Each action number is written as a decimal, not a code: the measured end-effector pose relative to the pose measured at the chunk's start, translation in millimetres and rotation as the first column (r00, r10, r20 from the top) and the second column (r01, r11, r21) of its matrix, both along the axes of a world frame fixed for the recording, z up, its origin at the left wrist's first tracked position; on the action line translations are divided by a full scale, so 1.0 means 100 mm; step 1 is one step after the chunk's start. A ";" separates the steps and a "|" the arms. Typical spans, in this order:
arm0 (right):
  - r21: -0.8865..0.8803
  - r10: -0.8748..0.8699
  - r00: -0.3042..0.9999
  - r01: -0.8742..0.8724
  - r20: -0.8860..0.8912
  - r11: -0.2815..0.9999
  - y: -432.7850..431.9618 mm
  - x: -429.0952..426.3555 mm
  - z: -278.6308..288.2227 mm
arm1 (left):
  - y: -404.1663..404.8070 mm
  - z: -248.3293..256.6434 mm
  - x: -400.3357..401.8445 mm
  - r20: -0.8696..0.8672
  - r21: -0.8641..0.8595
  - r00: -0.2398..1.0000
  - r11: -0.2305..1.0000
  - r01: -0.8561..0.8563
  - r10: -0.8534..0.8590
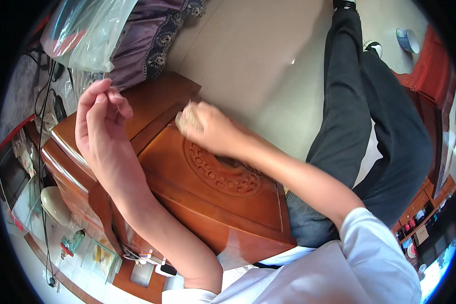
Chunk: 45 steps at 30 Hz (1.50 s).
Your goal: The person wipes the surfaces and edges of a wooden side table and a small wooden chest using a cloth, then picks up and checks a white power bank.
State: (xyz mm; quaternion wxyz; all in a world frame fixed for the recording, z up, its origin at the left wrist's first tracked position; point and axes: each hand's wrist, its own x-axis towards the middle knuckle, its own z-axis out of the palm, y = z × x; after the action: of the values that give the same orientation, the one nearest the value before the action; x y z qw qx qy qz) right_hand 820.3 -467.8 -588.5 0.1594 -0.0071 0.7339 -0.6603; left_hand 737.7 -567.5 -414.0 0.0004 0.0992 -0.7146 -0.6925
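My right hand [211,129] is closed around a small, beige, rough-looking piece [190,121], perhaps a cloth or sponge. Motion blur hides its exact kind. It is over the upper part of a polished brown wooden panel [167,163], beside the carved round pattern [222,176]. My left hand [104,114] is raised above the wooden furniture's left side, palm turned partly up. Its fingers curl loosely, the thumb tip close to the forefinger, and I see nothing in it. Just beyond those fingertips hangs a clear plastic sheet [91,41].
Purple fabric with dark lace trim [144,49] drapes near the plastic. Black cables [43,152] hang down the left side. A white cable and plug [144,258] lie below my left forearm. My legs [345,95] stretch across the tiled floor [250,57]. Red wooden furniture [429,72] stands at right.
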 end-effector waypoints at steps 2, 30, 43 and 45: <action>0.050 0.046 0.975 -0.059 0.219 0.997 -0.02 -0.30 -0.54 | 0.05 -0.02 -0.05 0.001 0.022 0.999 0.999 0.032 -0.032; -0.278 0.110 0.990 -0.131 -0.090 0.952 0.85 0.83 1.03 | -0.43 0.05 -0.09 -0.087 0.694 0.990 0.706 0.141 -0.113; 0.204 0.003 0.904 -0.099 0.427 0.974 0.83 0.94 0.88 | -0.57 -0.04 -0.19 -0.069 0.644 0.992 0.754 0.126 -0.107; 0.040 -0.015 0.983 0.008 0.183 0.999 0.91 1.08 1.33 | -0.57 -0.03 -0.19 -0.068 0.643 0.987 0.750 0.156 -0.147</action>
State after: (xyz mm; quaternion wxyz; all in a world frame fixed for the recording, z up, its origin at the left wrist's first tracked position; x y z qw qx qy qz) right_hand 928.1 -376.4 -455.3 0.2223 0.0610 0.7288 -0.6448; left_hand 718.7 -624.1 -417.4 -0.0851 0.0307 -0.4379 -0.8945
